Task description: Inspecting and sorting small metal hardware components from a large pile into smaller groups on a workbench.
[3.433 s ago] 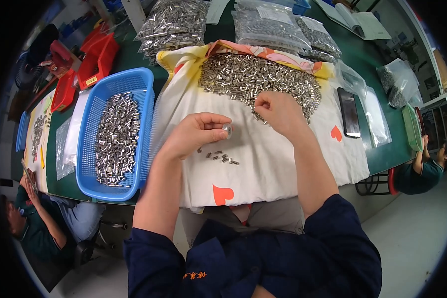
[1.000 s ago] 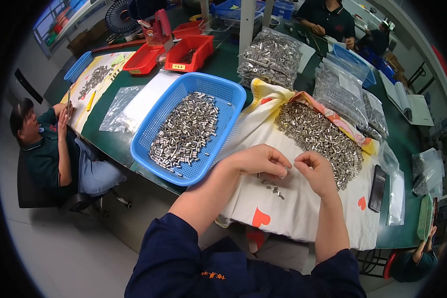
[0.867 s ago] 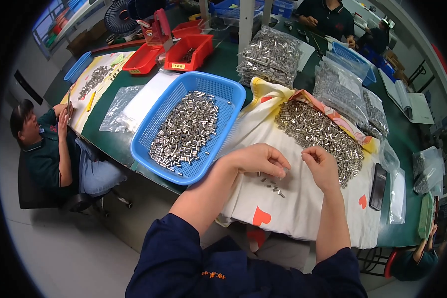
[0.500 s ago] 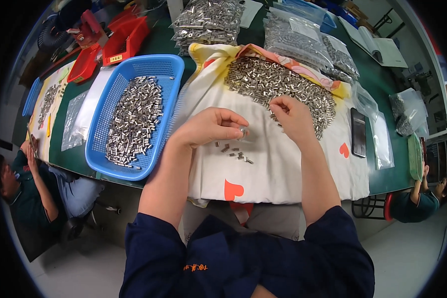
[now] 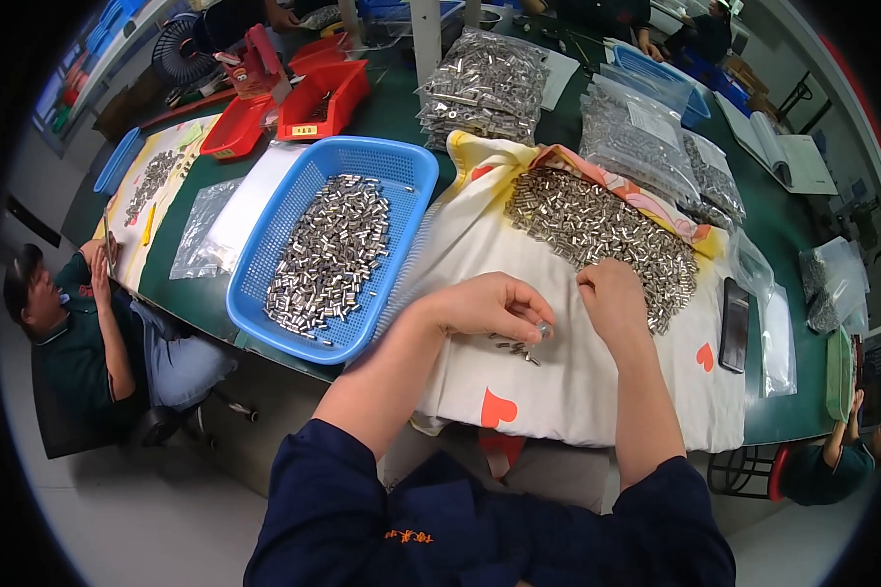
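Observation:
My left hand is closed, its thumb and fingertips pinching a small silvery metal sleeve; whether it holds more is hidden. It hovers over the white cloth, above several loose sleeves that it partly covers. My right hand has its fingers curled into a pinch at the near edge of a large pile of metal sleeves. What is between those fingertips, if anything, does not show. The pile lies on the cloth, which has red hearts and a bunched yellow far edge.
At left, a blue basket holds many sleeves. Red bins stand beyond it. Bulging bags of metal parts sit behind the cloth, and a phone lies to the right. People sit at both sides; others work across the table.
The whole view has shifted, so the table's things appear farther right and lower. My left hand has come closer over the loose sleeves. The right hand stays by the pile's edge.

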Tool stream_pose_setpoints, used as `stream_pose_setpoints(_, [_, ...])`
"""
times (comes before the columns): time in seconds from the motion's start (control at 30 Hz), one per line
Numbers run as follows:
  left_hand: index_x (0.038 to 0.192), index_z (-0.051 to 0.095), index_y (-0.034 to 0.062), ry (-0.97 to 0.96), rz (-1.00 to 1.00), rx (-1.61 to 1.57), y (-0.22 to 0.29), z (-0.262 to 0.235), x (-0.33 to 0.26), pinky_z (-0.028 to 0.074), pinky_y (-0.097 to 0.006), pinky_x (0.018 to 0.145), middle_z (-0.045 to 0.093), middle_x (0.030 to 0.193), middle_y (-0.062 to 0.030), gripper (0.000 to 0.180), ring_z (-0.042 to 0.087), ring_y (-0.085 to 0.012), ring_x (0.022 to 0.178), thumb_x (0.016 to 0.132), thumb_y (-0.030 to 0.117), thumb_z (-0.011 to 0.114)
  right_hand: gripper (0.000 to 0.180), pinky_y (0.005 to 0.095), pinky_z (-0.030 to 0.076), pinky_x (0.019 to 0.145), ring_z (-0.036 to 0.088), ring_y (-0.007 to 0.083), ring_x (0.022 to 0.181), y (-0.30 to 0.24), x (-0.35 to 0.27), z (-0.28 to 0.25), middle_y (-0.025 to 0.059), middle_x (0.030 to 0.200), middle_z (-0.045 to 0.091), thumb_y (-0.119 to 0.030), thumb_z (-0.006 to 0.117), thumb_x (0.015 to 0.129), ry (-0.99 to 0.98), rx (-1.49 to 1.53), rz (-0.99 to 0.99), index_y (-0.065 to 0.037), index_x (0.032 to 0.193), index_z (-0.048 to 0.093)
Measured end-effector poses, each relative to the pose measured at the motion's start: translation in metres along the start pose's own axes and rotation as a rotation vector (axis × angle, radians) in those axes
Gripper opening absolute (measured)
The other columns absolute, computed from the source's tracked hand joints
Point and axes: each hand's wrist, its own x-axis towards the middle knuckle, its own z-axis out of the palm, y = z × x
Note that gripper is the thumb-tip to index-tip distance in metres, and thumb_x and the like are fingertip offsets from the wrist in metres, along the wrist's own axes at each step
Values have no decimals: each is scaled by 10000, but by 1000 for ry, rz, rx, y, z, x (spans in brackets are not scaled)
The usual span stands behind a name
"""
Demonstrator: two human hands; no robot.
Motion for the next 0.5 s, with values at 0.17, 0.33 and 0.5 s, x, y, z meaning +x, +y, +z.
stream_pose_setpoints(0.17, [1034, 566, 1, 30, -4, 11, 7, -3, 2, 455, -191, 728, 621, 916, -28, 299, 569, -61, 809, 744, 4, 638, 41, 374, 422, 703, 531, 267, 734, 0, 3, -1, 94, 718, 557, -76, 589, 687, 20, -34, 16, -57, 717, 611])
stream_pose_setpoints(0.33, [1040, 555, 1, 158, 84, -62, 2, -6, 6, 466, -206, 705, 616, 905, -36, 300, 572, -70, 785, 751, 8, 631, 52, 287, 445, 639, 567, 196, 705, -16, 7, -18, 83, 764, 585, -67, 573, 728, 28, 441, 216, -36, 758, 603])
stream_pose_setpoints(0.5, [1050, 547, 4, 336, 180, -167, -3, -12, 11, 475, -226, 697, 615, 901, -60, 299, 581, -101, 776, 763, 33, 626, 79, 217, 417, 609, 540, 94, 676, -32, -1, -20, 28, 750, 592, -25, 598, 736, -31, 807, 115, -25, 814, 609])
